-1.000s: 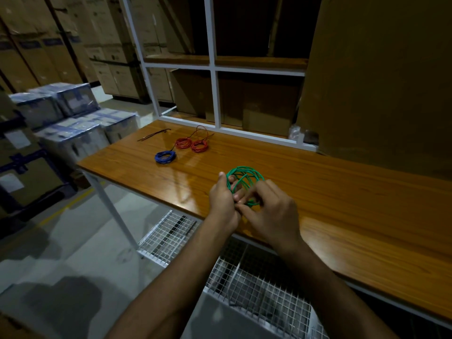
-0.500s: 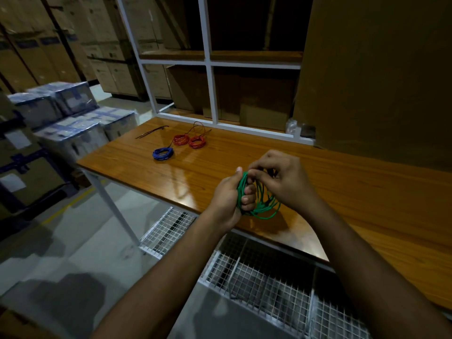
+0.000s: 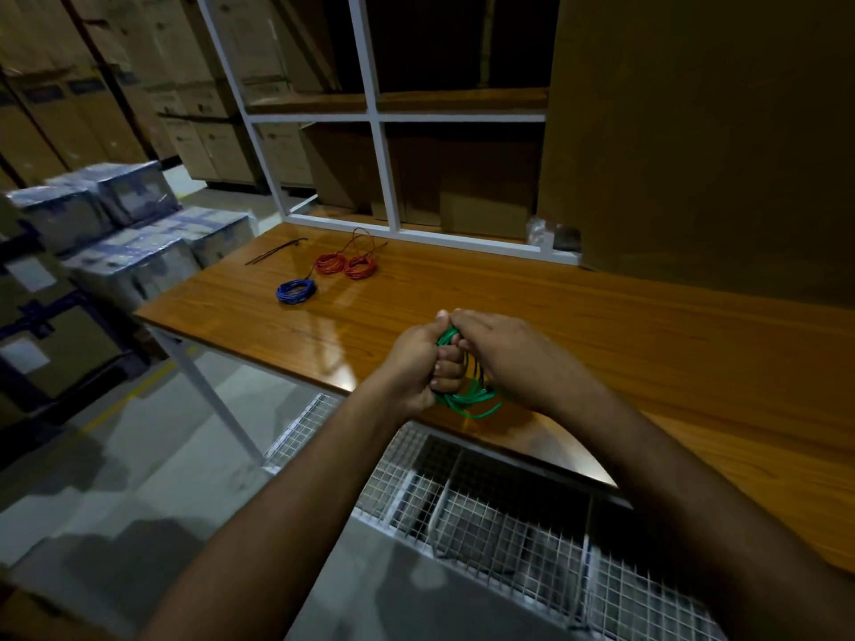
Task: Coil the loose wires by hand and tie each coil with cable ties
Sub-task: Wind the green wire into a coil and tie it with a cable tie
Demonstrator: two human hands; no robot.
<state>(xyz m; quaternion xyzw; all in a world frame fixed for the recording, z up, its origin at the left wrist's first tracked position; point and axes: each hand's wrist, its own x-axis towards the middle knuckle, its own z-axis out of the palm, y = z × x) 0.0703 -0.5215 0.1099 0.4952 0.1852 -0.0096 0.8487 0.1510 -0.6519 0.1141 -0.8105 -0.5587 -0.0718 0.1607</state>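
A green wire coil [image 3: 467,397] is held upright above the near edge of the wooden table [image 3: 647,344]. My left hand [image 3: 418,365] grips its left side with curled fingers. My right hand [image 3: 506,353] lies over the coil's top and right side, fingers curled round the strands; most of the coil is hidden between the two hands. Farther back on the table lie a blue coil [image 3: 296,290], two red coils [image 3: 346,265] with a loose red loop, and black cable ties [image 3: 276,251].
A white metal shelf frame [image 3: 384,178] with cardboard boxes stands behind the table. A large cardboard sheet [image 3: 703,131] leans at the right. Wire-mesh baskets [image 3: 486,506] hang under the table. Wrapped boxes [image 3: 129,224] are stacked at the left.
The coil has gone from lying open on the table to being lifted and squeezed between both hands. My right hand has moved from the coil's top down over its right side.
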